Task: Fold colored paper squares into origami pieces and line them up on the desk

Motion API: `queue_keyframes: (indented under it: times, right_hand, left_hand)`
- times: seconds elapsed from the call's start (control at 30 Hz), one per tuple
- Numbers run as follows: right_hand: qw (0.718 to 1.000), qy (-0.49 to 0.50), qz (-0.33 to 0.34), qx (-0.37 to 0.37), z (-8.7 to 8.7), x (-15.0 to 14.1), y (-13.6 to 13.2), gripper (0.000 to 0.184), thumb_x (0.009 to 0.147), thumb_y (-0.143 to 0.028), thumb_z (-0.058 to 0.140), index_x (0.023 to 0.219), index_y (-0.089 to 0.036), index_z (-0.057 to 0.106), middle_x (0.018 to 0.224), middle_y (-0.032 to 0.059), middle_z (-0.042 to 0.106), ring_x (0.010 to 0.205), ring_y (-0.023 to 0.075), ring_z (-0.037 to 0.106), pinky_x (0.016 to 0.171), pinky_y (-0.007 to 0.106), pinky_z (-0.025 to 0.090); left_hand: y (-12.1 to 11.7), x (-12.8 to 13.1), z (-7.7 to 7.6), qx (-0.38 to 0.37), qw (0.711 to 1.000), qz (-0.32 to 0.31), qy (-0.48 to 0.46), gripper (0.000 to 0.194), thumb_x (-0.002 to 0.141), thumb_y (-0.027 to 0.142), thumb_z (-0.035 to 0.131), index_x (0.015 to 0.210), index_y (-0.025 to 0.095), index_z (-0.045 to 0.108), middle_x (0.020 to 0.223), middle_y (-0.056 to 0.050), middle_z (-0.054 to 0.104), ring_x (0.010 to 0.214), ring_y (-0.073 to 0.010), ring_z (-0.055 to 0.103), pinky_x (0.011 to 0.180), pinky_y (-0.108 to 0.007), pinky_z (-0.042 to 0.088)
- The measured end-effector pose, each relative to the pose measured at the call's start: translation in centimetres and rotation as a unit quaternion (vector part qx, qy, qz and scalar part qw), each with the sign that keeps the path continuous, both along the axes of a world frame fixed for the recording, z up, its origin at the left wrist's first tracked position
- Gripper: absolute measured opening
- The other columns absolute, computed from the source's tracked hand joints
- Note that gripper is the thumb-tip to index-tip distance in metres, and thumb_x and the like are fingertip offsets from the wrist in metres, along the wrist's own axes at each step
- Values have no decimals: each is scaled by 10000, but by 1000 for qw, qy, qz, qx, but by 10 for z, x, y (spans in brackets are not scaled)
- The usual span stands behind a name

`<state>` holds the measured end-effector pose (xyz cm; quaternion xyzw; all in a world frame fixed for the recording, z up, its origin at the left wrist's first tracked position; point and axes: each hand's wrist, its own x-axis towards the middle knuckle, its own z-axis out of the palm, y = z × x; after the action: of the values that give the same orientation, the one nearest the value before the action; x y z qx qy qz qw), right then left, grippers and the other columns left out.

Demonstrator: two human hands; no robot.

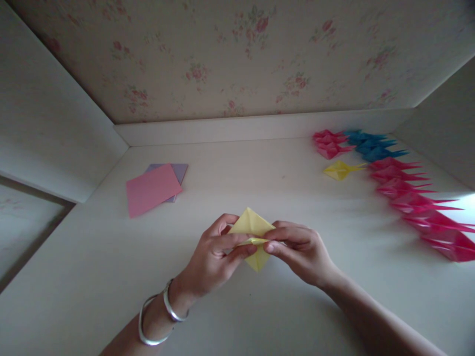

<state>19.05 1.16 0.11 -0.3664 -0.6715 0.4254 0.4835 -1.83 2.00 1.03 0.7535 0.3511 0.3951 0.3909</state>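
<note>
A partly folded piece of yellow origami paper [251,222] is held up over the white table, one pointed flap upward and another pointing down toward me. My left hand [218,252] pinches its left side between thumb and fingers; two silver bangles circle that wrist. On the right side, my right hand [300,249] grips the paper between thumb and index finger. Between the two hands a narrow folded ridge runs across the middle of the paper. Some fingertips are hidden behind the paper.
Pink paper [154,190] overlaps purple paper [180,172] at the left. Toward the right lie a yellow folded piece [339,170], several blue folded pieces [374,146] and several pink folded pieces [419,202]. A white ledge [222,129] and floral wallpaper [208,59] bound the table's back.
</note>
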Motion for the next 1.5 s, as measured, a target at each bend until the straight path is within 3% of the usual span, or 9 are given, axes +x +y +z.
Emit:
queue_keyframes:
  times: [0.17,0.3,0.5,0.7,0.8,0.97,1.2,1.33,1.5]
  right_hand:
    - [999,-30,14,31,-2,0,2,158,823,-191,757,980,-197,775,754,33,703,653,131,637,581,227,478]
    - [999,-42,1,34,0,-1,2,104,849,-193,728,935,-201,786,714,22,701,599,116,614,543,218,459]
    - [997,-57,-33,-26,3,-2,0,189,904,-269,659,772,-182,763,662,20,673,576,118,583,538,230,430]
    - [991,-73,-76,-85,-2,-10,-4,259,902,-344,653,718,-183,736,616,4,650,554,116,556,513,230,395]
    - [990,-63,-90,-93,-3,-13,-5,237,904,-343,650,745,-193,741,655,9,659,600,128,585,550,234,432]
    - [992,-23,-98,-77,-5,-14,-6,163,896,-311,663,806,-211,756,1062,80,696,950,190,662,721,255,519]
    - [992,-44,-110,-52,-4,-14,-5,179,895,-289,664,751,-188,696,734,32,679,673,150,621,597,259,472]
    - [991,-61,-113,-42,-5,-16,-7,191,902,-289,653,743,-184,679,711,22,665,645,138,608,585,250,465]
    - [989,-82,-117,-30,-6,-18,-10,215,910,-288,631,725,-179,650,688,20,644,621,132,590,551,237,455]
  left_hand:
    - [0,-2,-3,80,997,17,-8,195,872,118,670,1036,177,756,963,-75,588,799,-134,602,642,-218,526]
    - [-1,0,-1,90,996,13,-7,187,887,119,648,1036,169,749,947,-75,604,796,-134,603,651,-214,530]
    - [-4,2,6,-25,999,-4,27,211,946,210,572,1067,214,745,1011,-80,625,887,-170,614,743,-258,533]
    - [-1,4,5,-175,985,6,-1,286,967,327,539,829,179,740,972,-70,647,852,-169,629,683,-233,512]
    - [-2,5,3,-178,984,25,5,299,963,344,544,788,177,720,911,-60,657,853,-176,634,708,-244,511]
    - [-5,7,2,-162,986,40,28,310,957,346,555,743,169,693,881,-54,680,802,-163,621,681,-233,494]
    - [-9,9,2,-151,986,58,40,282,934,367,588,757,166,677,665,7,600,595,-109,525,529,-192,430]
    - [-10,9,-1,-126,988,84,28,239,942,345,578,1042,181,721,841,-30,734,730,-144,658,640,-202,528]
    - [-10,9,-5,-79,988,126,43,388,971,314,527,1324,172,602,1140,-86,748,905,-172,723,789,-229,568]
